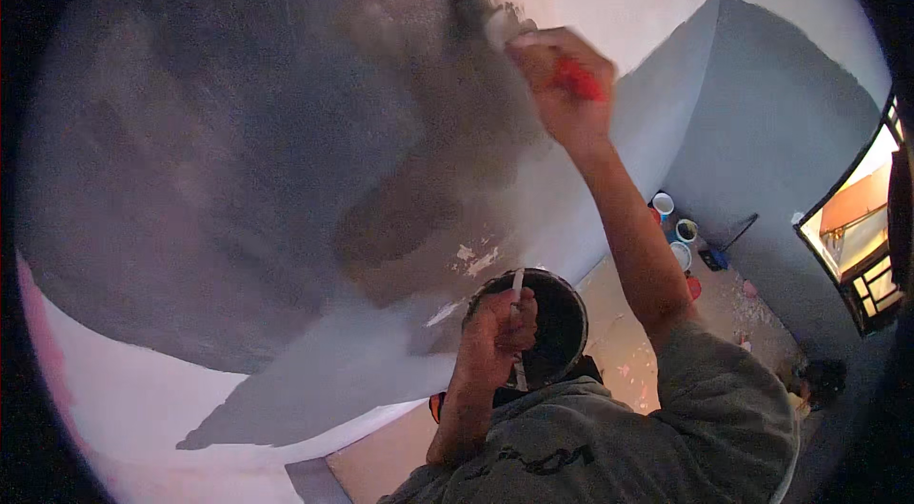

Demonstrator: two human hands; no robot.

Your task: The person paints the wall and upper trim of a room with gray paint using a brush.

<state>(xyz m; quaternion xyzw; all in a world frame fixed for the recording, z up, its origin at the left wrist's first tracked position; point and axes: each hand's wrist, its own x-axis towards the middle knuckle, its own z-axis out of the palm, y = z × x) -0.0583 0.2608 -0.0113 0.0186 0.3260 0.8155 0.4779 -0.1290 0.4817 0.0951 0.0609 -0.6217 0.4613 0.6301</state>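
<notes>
Painting a wall: the right hand (562,90) has a closed grip on a red-handled paintbrush (495,23) pressed high against the wet grey plaster wall (238,171); the left hand (495,333) grips a dark round paint bucket (557,314) by its handle, best held level near chest height

You have a few paint tubs on the floor (657,352) at three o'clock: a white-and-blue tub (664,205), a pale one (685,231), and a white one (680,255), clustered by the wall.
</notes>
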